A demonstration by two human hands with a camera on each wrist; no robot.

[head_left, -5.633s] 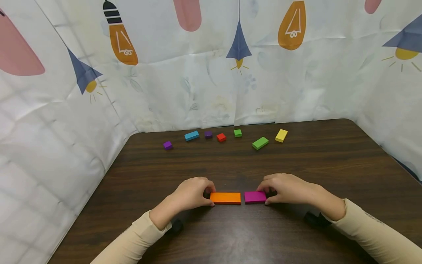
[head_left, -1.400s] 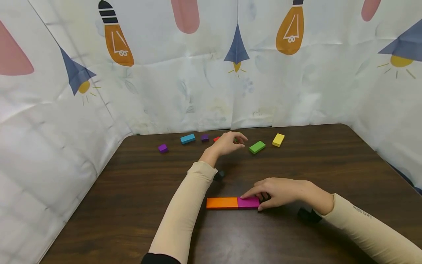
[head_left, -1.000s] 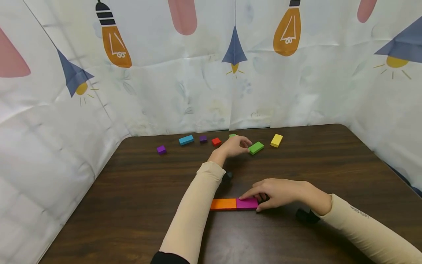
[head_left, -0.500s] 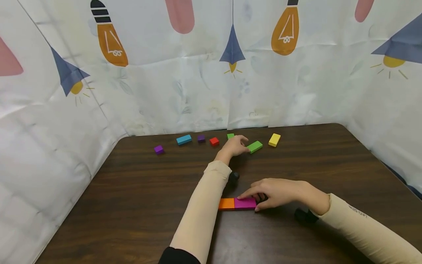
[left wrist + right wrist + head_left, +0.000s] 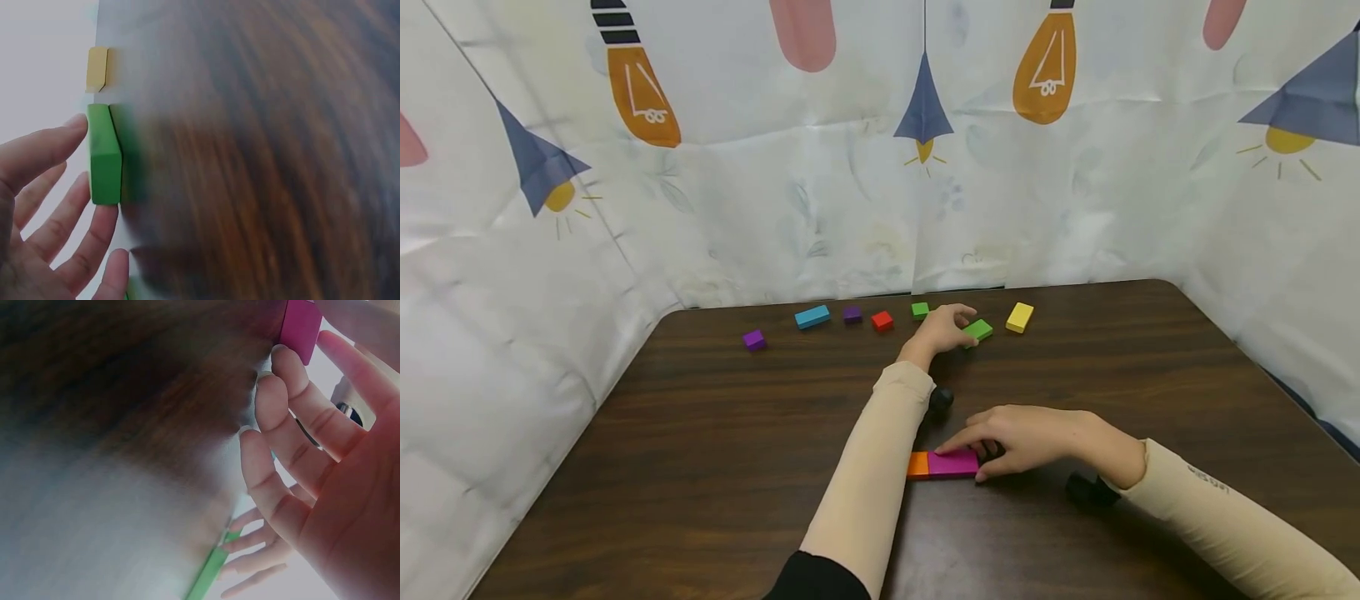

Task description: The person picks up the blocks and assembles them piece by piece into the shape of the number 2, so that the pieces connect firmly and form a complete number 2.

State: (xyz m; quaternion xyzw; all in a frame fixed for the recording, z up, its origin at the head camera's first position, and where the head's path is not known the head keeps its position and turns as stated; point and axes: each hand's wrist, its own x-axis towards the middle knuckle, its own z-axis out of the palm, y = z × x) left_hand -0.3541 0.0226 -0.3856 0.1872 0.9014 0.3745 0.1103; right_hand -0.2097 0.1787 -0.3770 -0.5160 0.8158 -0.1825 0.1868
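In the head view my left hand (image 5: 943, 329) reaches to the long green block (image 5: 978, 330) at the back, thumb along its near side. The left wrist view has the fingers (image 5: 103, 234) loosely spread around the same green block (image 5: 105, 156), which lies on the table. My right hand (image 5: 1030, 437) holds the magenta block (image 5: 953, 464), forefinger on its top and thumb at its right end. Against its left end sits an orange block (image 5: 918, 465), largely hidden by the left sleeve. In the right wrist view the magenta block (image 5: 302, 331) meets the thumb and forefinger.
Along the back lie a yellow block (image 5: 1019, 317), a small green block (image 5: 920, 311), a red block (image 5: 882, 321), a dark purple block (image 5: 852, 315), a blue block (image 5: 812, 317) and a purple block (image 5: 754, 340). A patterned curtain (image 5: 820, 208) hangs behind the table.
Earlier the left hand held the orange block, apart from the magenta one; now those two touch. The left hand has gone to the long green block, which looks unmoved. The right hand stays.
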